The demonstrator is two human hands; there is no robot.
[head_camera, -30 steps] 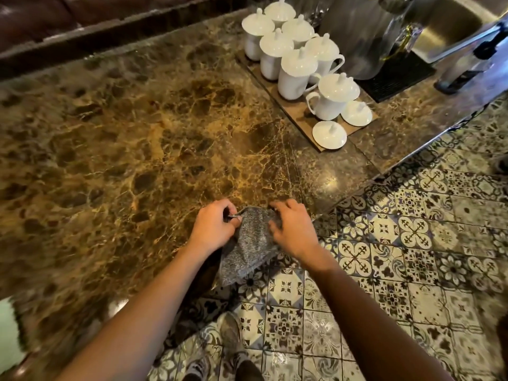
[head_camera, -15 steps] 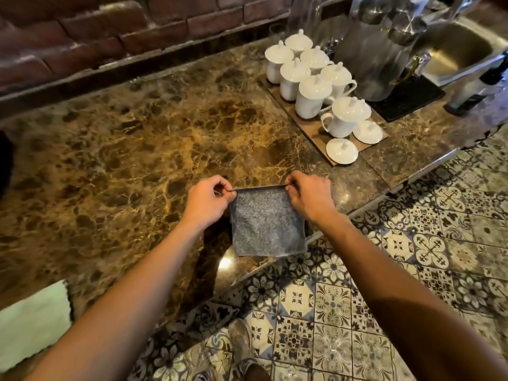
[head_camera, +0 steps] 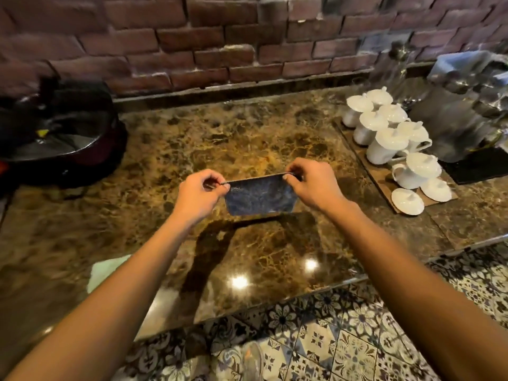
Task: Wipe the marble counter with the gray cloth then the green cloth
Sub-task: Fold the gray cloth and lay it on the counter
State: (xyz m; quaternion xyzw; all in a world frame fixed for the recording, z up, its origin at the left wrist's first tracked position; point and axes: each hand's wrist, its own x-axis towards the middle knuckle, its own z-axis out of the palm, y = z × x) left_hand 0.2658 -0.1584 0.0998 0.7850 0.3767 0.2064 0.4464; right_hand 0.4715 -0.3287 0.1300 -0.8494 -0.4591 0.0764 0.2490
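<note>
The gray cloth (head_camera: 261,198) hangs stretched flat between both hands, a little above the middle of the brown marble counter (head_camera: 247,138). My left hand (head_camera: 199,192) pinches its top left corner and my right hand (head_camera: 313,185) pinches its top right corner. The cloth's lower edge hangs just over the stone, casting a shadow below it. The pale green cloth (head_camera: 105,272) lies on the counter near the front left, partly hidden by my left forearm.
A wooden tray (head_camera: 368,171) at the right carries several white lidded cups (head_camera: 387,141) and loose lids. A dark round appliance (head_camera: 57,133) sits at the left. A brick wall (head_camera: 220,45) backs the counter; metal kitchenware stands far right. Patterned floor tiles (head_camera: 330,339) lie below the front edge.
Both hands lifted the gray cloth from the counter's front edge, spread it taut, and carried it forward over the middle of the counter. The view tilted up toward the brick wall.
</note>
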